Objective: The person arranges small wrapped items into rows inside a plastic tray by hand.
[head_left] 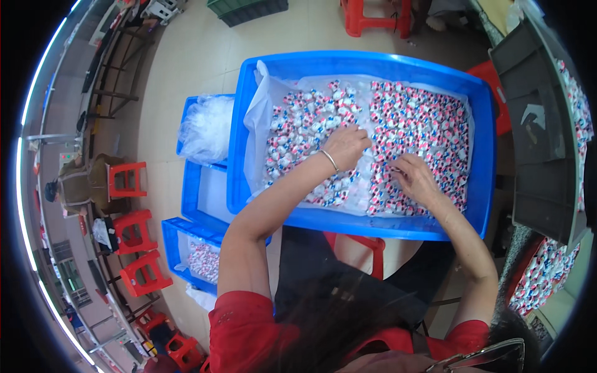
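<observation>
A large blue plastic tub (pixel 367 227) lies in front of me, lined with thin white sheeting (pixel 257 118). Many small white pieces with pink, blue and dark markings fill it. The pieces on the right (pixel 429 112) sit in close rows; those on the left (pixel 305 115) lie in a looser heap. My left hand (pixel 348 148), with a bracelet at the wrist, is closed over the strip between the two groups. Over the rows, my right hand (pixel 415 179) has its fingertips drawn together at the pieces. Whatever either hand pinches is too small to make out.
To the left stand smaller blue tubs, one with crumpled clear plastic film (pixel 208 127), another with small pieces (pixel 204 261). A grey crate (pixel 538 124) rises at the right. Red stools (pixel 127 180) and a seated person (pixel 93 183) are farther left; a green crate (pixel 249 9) is beyond.
</observation>
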Demonstrator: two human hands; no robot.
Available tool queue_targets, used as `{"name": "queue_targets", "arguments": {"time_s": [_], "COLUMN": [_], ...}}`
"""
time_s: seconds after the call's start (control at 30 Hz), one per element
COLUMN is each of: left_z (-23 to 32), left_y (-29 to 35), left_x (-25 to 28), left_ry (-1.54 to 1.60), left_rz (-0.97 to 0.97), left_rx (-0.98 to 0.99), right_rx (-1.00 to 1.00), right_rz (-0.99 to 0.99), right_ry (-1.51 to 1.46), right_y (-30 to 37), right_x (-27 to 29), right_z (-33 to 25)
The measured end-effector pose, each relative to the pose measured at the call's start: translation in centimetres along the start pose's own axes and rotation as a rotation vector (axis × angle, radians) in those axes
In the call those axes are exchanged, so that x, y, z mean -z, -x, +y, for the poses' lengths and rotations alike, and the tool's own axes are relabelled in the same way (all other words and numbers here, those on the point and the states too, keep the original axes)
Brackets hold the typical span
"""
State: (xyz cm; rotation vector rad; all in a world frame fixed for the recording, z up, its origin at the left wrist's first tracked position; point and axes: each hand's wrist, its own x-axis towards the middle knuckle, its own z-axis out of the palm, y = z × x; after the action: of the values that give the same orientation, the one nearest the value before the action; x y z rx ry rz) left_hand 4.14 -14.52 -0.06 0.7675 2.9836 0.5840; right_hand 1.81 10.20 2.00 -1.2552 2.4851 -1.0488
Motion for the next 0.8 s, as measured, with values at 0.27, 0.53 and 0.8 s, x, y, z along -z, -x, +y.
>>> {"name": "queue_targets", "arguments": {"time_s": [0.27, 0.53, 0.8], "left_z": [-1.4, -9.1, -10.5], "left_y": [-2.6, -9.3, -12.3], "left_x": [-0.7, -0.5, -0.5], "left_ry": [-0.016, 0.481, 0.287], "left_rz": [-0.109, 0.205, 0.178], "left_rx": [0.028, 0.496, 0.585], "right_rx": [-0.016, -0.057, -0.178], "right_rz": [0.144, 0.389, 0.416], "right_ry": [0.084, 0.271, 0.363], "right_y": [-5.0, -12.3, -17.0], "right_x": [-1.0, -3.3, -4.5], "right_z": [2.3, 5.4, 7.3]}}
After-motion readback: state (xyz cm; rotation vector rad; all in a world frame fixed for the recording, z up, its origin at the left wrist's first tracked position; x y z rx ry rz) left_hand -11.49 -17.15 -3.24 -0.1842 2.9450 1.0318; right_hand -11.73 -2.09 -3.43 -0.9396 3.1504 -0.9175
